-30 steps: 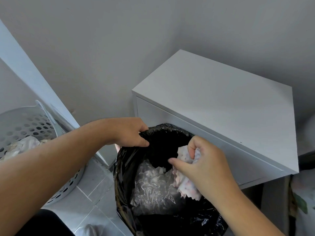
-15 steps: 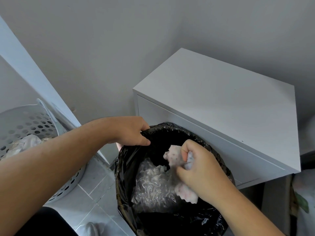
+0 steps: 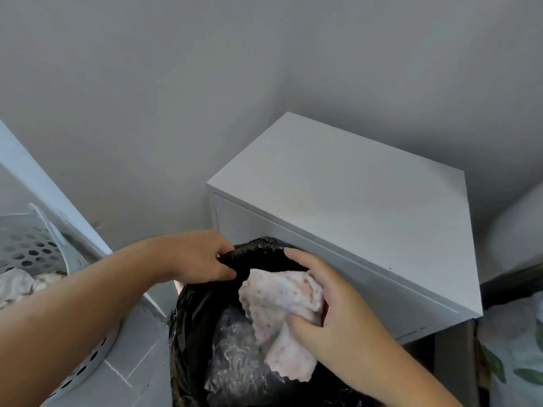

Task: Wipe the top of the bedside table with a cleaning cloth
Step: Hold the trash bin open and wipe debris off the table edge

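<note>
Pinching the cleaning cloth point(image 3: 282, 315) between thumb and curled fingers, my right hand point(image 3: 338, 315) holds it bunched over the open mouth of the black bin bag point(image 3: 194, 324) at the lower centre of the frame; a loose corner hangs down toward the crumpled clear plastic point(image 3: 235, 356) inside. My left hand point(image 3: 199, 259), just to the left, is closed on the bag's near rim, thumb outside and fingers folded over the edge, holding it open.

Above and to the right of both hands stands the bedside table point(image 3: 352, 207), white, with its top bare and nothing resting on it. The cloth is off the table, near its front face but not touching it. At the left edge sits a perforated basket point(image 3: 29, 248) with some fabric in it.

Judging by this, the wiping looks finished or paused: the top shows no obvious marks, and I seem to be shaking the cloth out or discarding it. Whether another pass is left, I cannot tell.
</note>
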